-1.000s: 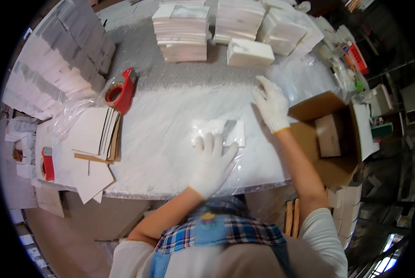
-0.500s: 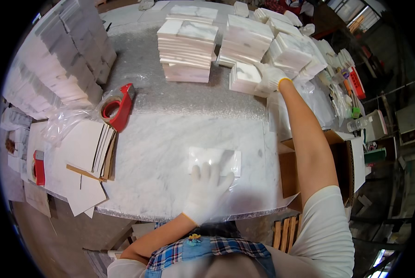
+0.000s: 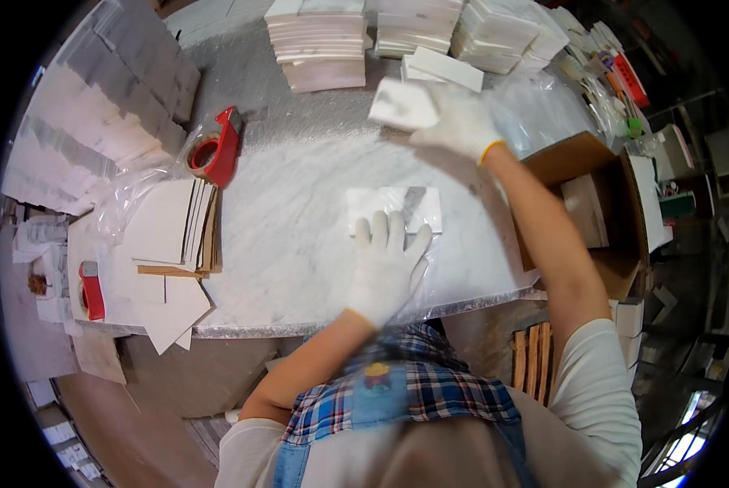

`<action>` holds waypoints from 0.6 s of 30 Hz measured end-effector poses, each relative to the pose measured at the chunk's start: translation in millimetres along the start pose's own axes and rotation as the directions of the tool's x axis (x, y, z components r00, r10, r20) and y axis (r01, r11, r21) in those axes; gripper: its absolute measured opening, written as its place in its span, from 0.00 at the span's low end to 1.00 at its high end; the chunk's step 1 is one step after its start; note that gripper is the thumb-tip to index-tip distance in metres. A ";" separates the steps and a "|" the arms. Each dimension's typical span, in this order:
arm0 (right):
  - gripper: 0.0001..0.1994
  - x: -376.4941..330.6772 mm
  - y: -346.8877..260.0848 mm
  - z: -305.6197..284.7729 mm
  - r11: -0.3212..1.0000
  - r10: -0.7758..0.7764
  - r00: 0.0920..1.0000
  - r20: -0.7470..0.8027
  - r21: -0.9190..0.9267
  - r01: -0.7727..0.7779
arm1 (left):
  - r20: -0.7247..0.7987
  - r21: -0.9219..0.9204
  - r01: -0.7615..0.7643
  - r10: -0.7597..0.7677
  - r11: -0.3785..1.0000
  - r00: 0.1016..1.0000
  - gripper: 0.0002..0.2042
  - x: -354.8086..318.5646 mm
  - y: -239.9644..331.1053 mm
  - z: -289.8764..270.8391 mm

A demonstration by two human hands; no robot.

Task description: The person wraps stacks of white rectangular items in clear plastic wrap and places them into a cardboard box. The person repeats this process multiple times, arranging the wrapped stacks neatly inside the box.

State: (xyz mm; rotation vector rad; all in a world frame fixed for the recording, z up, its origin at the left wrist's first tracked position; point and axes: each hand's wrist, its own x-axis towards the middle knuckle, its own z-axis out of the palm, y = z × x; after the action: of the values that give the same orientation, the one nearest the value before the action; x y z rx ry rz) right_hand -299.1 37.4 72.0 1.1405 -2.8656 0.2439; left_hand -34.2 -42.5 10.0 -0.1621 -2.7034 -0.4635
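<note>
My left hand [image 3: 389, 264], in a white glove, lies with its fingers apart on the near part of a white marble tile [image 3: 419, 205] with a grey streak. Thin clear plastic [image 3: 419, 293] shows beside that palm. Farther out and to the right, my gloved right hand [image 3: 462, 122] is closed on a pale marble tile piece [image 3: 402, 104], held above the table. How many tiles it grips cannot be made out. Just behind it a low group of white tiles [image 3: 446, 69] rests on the table.
Tile stacks [image 3: 319, 49] line the far side, and a tall one [image 3: 104, 89] stands left. A red tape dispenser [image 3: 218, 150] and white cards [image 3: 169, 224] lie left. To the right are an open cardboard box [image 3: 572, 154] and clear plastic bags [image 3: 535, 114].
My right hand has come away from the small tile group at the far right, moving left with a tile piece in it. My left hand stays on its tile. The view has shifted.
</note>
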 end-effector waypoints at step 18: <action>0.48 -105.7 -63.7 32.9 0.965 -0.189 0.973 0.132 0.206 0.160 | 0.083 0.032 0.022 -0.025 0.999 0.996 0.26 -45.3 22.1 0.4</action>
State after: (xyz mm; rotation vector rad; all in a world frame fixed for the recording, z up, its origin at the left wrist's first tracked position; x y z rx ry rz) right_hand -178.1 58.2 36.9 1.4998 -2.8946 0.4567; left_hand 11.1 -23.8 -1.8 -0.1447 -2.7955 -0.4308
